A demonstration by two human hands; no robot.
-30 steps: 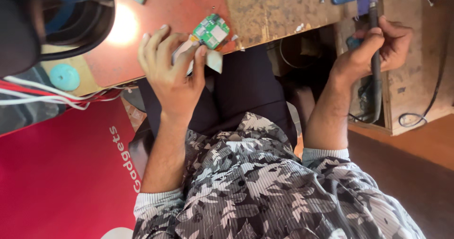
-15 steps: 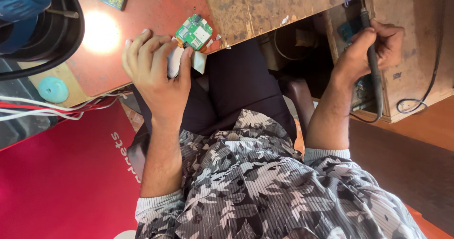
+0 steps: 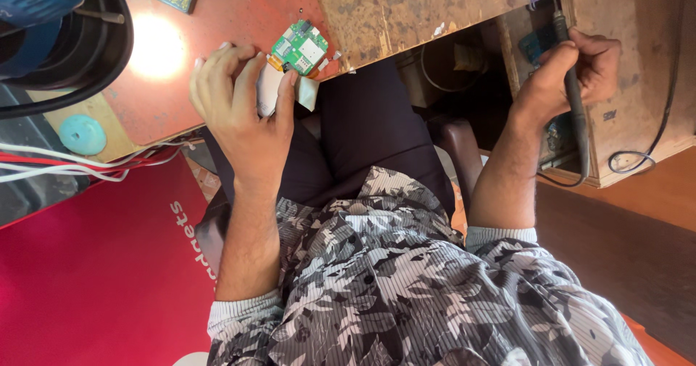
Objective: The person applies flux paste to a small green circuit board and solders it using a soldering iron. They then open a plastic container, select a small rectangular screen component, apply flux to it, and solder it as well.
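Green circuit board [image 3: 299,48] in left hand [image 3: 243,112] fingers, right hand [image 3: 573,72] fingers gripping soldering iron [image 3: 573,98]

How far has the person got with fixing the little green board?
Done: the green circuit board is out in the open, bare, with its chips showing. In hand: the left hand grips a white piece joined to the board at the bench edge, and the right hand holds a dark pen-shaped tool off to the side. Left: the tool is well apart from the board, so no touch shows yet.
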